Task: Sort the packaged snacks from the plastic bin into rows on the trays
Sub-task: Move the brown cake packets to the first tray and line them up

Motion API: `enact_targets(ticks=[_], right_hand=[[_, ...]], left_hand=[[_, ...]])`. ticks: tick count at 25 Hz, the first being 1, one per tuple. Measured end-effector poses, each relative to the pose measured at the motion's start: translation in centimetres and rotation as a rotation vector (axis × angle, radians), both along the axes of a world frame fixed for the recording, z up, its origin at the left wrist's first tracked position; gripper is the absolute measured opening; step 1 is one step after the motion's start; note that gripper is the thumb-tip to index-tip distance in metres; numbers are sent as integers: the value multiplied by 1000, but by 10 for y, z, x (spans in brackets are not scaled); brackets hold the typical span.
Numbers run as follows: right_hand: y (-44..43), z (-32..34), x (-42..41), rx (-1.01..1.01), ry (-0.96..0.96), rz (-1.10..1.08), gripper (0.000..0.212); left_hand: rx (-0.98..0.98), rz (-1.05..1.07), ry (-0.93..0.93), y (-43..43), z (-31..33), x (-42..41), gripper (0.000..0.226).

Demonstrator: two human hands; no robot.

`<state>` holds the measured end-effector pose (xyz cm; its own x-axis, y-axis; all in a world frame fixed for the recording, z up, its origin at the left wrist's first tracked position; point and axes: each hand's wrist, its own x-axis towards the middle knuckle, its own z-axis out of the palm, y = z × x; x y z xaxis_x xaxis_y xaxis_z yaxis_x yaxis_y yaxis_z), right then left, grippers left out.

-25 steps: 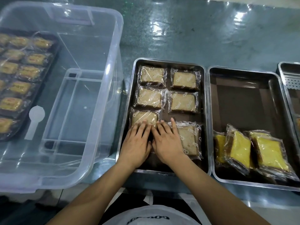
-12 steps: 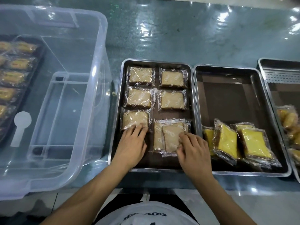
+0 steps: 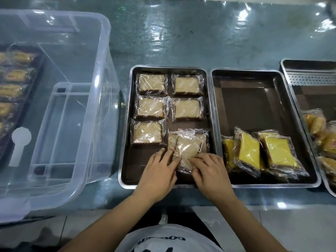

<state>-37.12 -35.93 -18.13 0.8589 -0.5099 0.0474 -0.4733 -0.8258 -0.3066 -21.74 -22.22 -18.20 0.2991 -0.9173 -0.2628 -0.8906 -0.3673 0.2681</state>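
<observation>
Pack: the tilted tan cake pack (image 3: 188,148) lies on top of another pack in the near-right slot of the left tray (image 3: 140,170).
Handling: probably light, soft and slippery in its film, so take it by the wrapper edges.
Your left hand (image 3: 160,170): fingers straight, touching its left edge.
Your right hand (image 3: 211,171): fingers curled round its near corner.

5 wrapped beige cakes (image 3: 151,83) lie rowed in the steel tray (image 3: 169,66), 2 overlapping cakes (image 3: 187,144) nearest.

Trays (image 3: 212,124) shiny metal; bin (image 3: 101,88) clear smooth plastic; snack wrappers (image 3: 187,86) glossy crinkly film.
</observation>
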Motion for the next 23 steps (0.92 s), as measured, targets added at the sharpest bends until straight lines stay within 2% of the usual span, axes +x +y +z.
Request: enact_targets(ticks=[5, 10, 13, 19, 23], right_hand=[[-22, -4, 25, -33, 102, 101, 50], [5, -11, 24, -76, 124, 141, 41], [34, -14, 28, -31, 113, 213, 44], [68, -21, 45, 98, 232, 351, 52], [58, -20, 45, 127, 161, 357, 44]], left_hand=[[-5, -30, -8, 5, 0, 4, 52], [30, 56, -72, 22, 0, 11, 51], [53, 112, -104, 29, -2, 16, 52], [124, 216, -93, 43, -7, 27, 44], [144, 222, -56, 47, -4, 26, 52]])
